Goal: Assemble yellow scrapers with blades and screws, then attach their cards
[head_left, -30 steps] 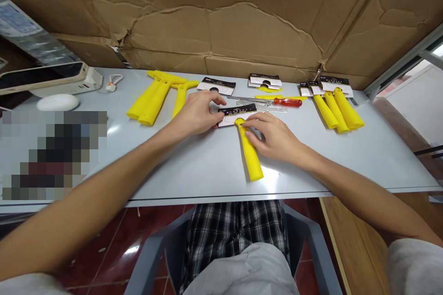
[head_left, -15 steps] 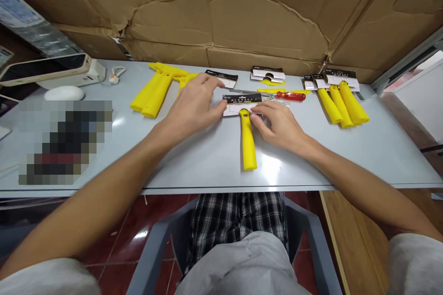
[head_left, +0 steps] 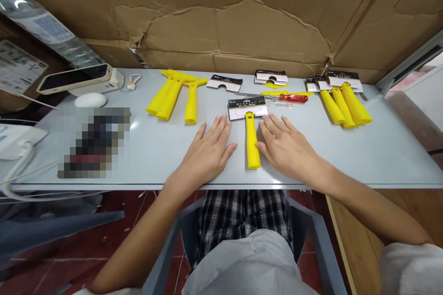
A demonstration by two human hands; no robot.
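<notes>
A yellow scraper (head_left: pixel 253 145) lies on the table between my hands, its handle pointing toward me and its head covered by a black-and-white card (head_left: pixel 246 107). To its left, my left hand (head_left: pixel 211 150) rests flat on the tabletop with fingers stretched, holding nothing. My right hand (head_left: pixel 287 147) lies flat on the other side, fingers spread; its thumb is close to the handle and its fingertips are by the card's right corner. Whether they touch it I cannot tell. Behind the card is a screwdriver (head_left: pixel 293 97) with a red handle.
Several bare yellow scraper handles (head_left: pixel 191 103) lie at back left, near a loose card (head_left: pixel 224 83). Another card (head_left: pixel 271 77) is at the back. Carded scrapers (head_left: pixel 353 106) sit at right. A phone (head_left: pixel 72 78), white mouse (head_left: pixel 90 100) and bottle (head_left: pixel 51 27) are left.
Both hands have come away from the carded scraper. My left hand has drawn back toward me and flattened on the table; my right has let go of the card and spread out.
</notes>
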